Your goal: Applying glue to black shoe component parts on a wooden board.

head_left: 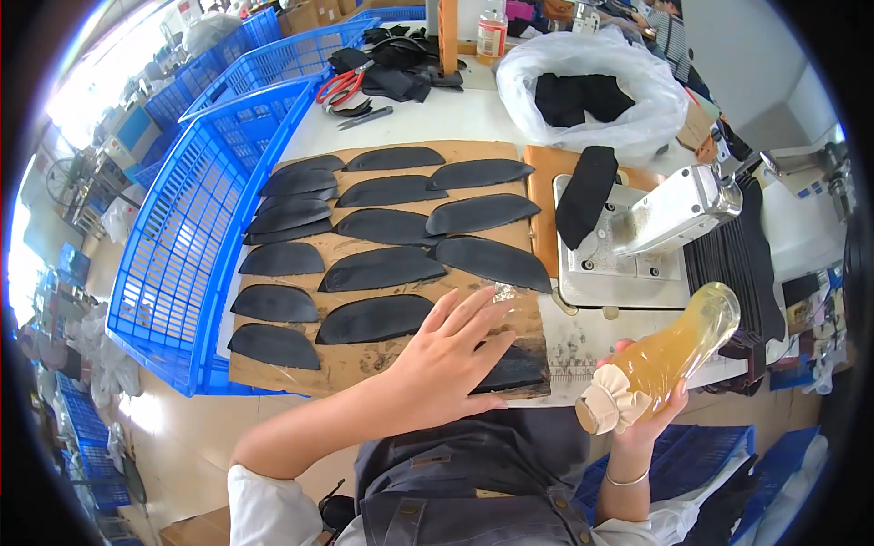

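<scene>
My right hand [657,420] grips a clear bottle of yellowish liquid [678,350], tilted so its cloth-wrapped end [608,400] points down and to the left. My left hand [446,359] reaches over a brown cardboard sheet [401,357] with its fingers stretched out. It partly covers a curved black piece [512,369] at the sheet's near right corner; whether it touches the piece, I cannot tell. By its fingertips shows a small shiny clear patch [503,292]. Several similar black pieces [382,269] lie in rows on the cardboard, some overlapping at the left.
A white sewing machine [678,214] stands at the right, with a black piece [587,196] at its base and stacked black strips [742,264] beyond. Blue crates [196,237] line the left side. Red-handled scissors [344,84], black scraps and a white plastic bag [519,91] lie farther back.
</scene>
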Demonstrator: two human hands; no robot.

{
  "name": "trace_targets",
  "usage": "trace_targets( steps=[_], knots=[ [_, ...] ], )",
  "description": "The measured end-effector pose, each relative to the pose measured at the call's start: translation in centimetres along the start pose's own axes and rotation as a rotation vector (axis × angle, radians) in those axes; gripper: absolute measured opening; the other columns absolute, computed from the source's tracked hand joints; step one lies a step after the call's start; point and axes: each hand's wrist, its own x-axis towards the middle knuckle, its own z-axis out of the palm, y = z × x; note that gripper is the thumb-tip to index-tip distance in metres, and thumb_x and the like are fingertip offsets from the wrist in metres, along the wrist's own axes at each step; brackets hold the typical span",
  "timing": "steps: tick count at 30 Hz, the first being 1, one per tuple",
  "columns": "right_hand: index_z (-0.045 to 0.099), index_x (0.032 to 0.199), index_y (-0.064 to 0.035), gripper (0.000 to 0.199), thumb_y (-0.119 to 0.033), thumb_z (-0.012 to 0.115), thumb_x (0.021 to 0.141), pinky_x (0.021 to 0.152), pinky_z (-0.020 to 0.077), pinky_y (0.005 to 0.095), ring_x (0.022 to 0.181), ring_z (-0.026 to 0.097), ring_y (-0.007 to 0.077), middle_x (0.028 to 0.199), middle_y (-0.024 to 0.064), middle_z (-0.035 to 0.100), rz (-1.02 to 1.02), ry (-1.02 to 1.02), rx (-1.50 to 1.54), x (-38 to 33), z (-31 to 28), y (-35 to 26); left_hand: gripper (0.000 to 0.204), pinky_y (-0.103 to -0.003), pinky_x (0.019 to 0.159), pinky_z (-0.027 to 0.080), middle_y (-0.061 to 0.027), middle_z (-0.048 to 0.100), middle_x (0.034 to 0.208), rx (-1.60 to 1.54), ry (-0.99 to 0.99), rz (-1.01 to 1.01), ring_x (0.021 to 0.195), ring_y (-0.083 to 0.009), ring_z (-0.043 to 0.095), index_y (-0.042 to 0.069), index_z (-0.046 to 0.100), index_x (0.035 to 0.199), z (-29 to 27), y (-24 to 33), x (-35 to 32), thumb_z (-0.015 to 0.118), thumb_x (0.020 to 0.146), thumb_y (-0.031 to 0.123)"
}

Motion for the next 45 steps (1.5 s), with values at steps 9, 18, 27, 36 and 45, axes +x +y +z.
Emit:
trace_targets(
  steps=[9,18,27,36,45],
  knots=[
    [0.037,0.129,-0.0073,0.073,-0.058,0.052,0.079,0.082,0.0501,0.0499,0.095,0.059,0.0387,0.114,0.0231,0.051,0.028,-0.050,0.072,0.2,-0.3,0.1,0.048,-0.049,0.103,0.027,-0.0125,0.046,0.129,-0.070,0.056,-0.018,0.124,-0.0312,0.039,0.007,0.054,0.099,-1.4,0.7,-0.6,0.077,0.066,0.035],
    [0.038,0.122,-0.0039,0.074,-0.062,0.051,0.078,0.091,0.0390,0.0620,0.092,0.059,0.0393,0.110,0.0212,0.052,0.225,-0.243,0.376,0.4,2.0,2.3,0.047,-0.047,0.101,0.028,-0.0129,0.048,0.122,-0.120,0.197,-0.100,0.117,-0.0320,0.043,0.006,0.048,0.093,-0.2,-0.6,-0.1,0.074,0.068,0.035],
    [0.040,0.120,-0.0042,0.074,-0.064,0.051,0.077,0.097,0.0297,0.0653,0.088,0.059,0.0368,0.109,0.0169,0.053,0.217,-0.215,0.447,0.2,1.0,1.4,0.068,-0.052,0.105,0.023,-0.0144,0.034,0.137,-0.022,0.037,-0.003,0.129,-0.0328,0.030,0.005,0.049,0.124,0.8,0.3,0.2,0.071,0.070,0.042],
    [0.040,0.121,-0.0040,0.075,-0.064,0.051,0.077,0.097,0.0292,0.0655,0.090,0.059,0.0367,0.109,0.0167,0.054,0.240,-0.192,0.475,-0.2,0.8,1.2,0.064,-0.052,0.103,0.025,-0.0118,0.039,0.136,-0.023,0.044,-0.024,0.128,-0.0310,0.034,0.008,0.052,0.121,0.0,0.9,-0.5,0.073,0.069,0.038],
    [0.042,0.121,-0.0035,0.078,-0.068,0.044,0.078,0.095,0.0302,0.0664,0.087,0.060,0.0356,0.108,0.0165,0.053,0.283,-0.179,0.526,-0.4,1.3,1.8,0.053,-0.049,0.103,0.028,-0.0097,0.050,0.126,-0.091,0.114,-0.072,0.121,-0.0286,0.043,0.008,0.053,0.109,0.6,0.6,0.1,0.073,0.070,0.039]
  ],
)
